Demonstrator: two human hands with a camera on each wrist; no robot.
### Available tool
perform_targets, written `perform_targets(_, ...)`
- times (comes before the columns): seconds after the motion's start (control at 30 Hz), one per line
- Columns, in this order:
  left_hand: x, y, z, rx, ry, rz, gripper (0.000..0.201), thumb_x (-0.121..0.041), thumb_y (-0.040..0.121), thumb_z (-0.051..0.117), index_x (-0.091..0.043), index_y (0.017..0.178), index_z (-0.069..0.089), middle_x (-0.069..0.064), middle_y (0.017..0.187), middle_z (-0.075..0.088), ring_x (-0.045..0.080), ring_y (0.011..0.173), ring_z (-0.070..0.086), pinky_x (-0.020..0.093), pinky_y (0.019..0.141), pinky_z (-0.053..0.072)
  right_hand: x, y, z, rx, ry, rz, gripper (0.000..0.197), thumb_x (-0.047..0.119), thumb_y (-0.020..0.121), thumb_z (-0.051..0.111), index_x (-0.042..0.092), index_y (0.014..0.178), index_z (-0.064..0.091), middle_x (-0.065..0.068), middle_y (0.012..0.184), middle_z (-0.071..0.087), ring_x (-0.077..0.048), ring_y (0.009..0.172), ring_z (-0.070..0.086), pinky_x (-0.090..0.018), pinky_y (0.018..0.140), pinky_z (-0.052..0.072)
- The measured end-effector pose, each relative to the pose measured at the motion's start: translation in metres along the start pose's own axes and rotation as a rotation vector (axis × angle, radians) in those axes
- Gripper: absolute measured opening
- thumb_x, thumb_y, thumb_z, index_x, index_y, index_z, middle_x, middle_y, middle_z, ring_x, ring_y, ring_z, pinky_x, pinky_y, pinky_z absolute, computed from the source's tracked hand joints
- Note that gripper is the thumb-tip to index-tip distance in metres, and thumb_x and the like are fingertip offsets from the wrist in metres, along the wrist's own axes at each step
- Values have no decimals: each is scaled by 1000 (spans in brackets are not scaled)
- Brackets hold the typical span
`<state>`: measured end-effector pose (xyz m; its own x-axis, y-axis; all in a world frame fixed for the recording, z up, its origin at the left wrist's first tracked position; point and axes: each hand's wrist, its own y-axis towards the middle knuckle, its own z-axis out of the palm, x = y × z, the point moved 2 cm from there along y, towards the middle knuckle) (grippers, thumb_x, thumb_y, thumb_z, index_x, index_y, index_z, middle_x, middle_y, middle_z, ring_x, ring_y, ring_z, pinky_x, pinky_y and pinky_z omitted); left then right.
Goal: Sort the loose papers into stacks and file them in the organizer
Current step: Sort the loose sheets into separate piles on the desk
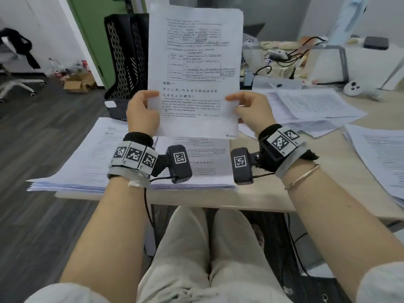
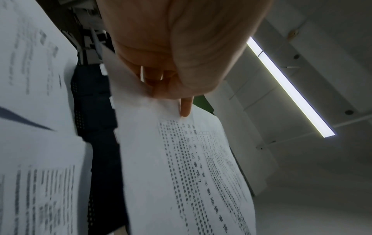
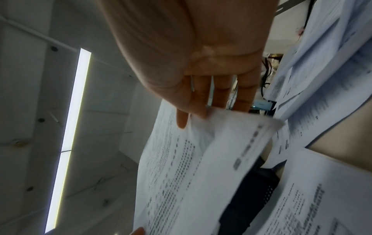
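Nearest: resting on the desk [image 1: 262, 193] edge, a thick stack [image 1: 87, 162] of printed sheets, apparently already sorted; above it, being held upright between both hands, a thin sheaf of papers [image 1: 194, 62]; left hand [image 1: 142, 114] pinching its left margin, right hand [image 1: 251, 110] pinching its right margin, thumbs in front and fingers behind; probably being read for sorting; to the right, lying fanned and overlapping, loose papers [image 1: 310, 106] awaiting sorting; farthest, standing behind the sheaf, the black perforated organizer [image 1: 124, 55], showing no filed sheets; filing seemingly not yet begun.
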<state>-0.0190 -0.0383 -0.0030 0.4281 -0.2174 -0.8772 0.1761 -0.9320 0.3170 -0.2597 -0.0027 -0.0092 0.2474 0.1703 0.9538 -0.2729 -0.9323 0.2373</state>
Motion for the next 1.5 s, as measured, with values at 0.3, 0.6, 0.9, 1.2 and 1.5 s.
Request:
perform_targets(0.3,20,-6,-28,-25,55,-52,58,15,75,32,-15,115,61,10,126,55,21,120,51,32,101,43,-1,2,14,120,-153,49,35,0,87,56,19,117,60,-11,96,63,-12,74,59,-17,54,47)
perform_targets(0.6,52,-31,-35,92,248,-176,49,10,81,37,-13,116,63,10,129,54,22,121,49,28,95,38,-25,-14,20,339,-327,272,52,8,88,63,17,135,46,-3,73,58,-12,61,53,-24,54,43)
perform_targets(0.9,40,-34,-22,185,244,-131,36,-1,85,50,-13,116,63,6,132,53,19,124,48,23,92,33,-42,-32,14,384,-331,421,46,0,85,63,9,128,50,-9,71,59,-12,54,57,-21,45,47)
perform_targets(1.2,-9,-30,31,349,166,29,30,-6,88,53,-13,116,63,0,123,59,12,117,51,23,94,38,-30,-24,-33,180,-438,310,26,17,88,63,11,113,63,-3,105,63,-9,67,55,-22,54,42)
perform_targets(1.5,-49,-13,119,507,149,96,33,-10,85,60,-13,118,59,4,122,59,15,116,53,27,95,42,-39,-3,-101,-37,-453,271,22,7,87,60,9,107,68,-3,95,61,-9,81,55,-12,61,39)
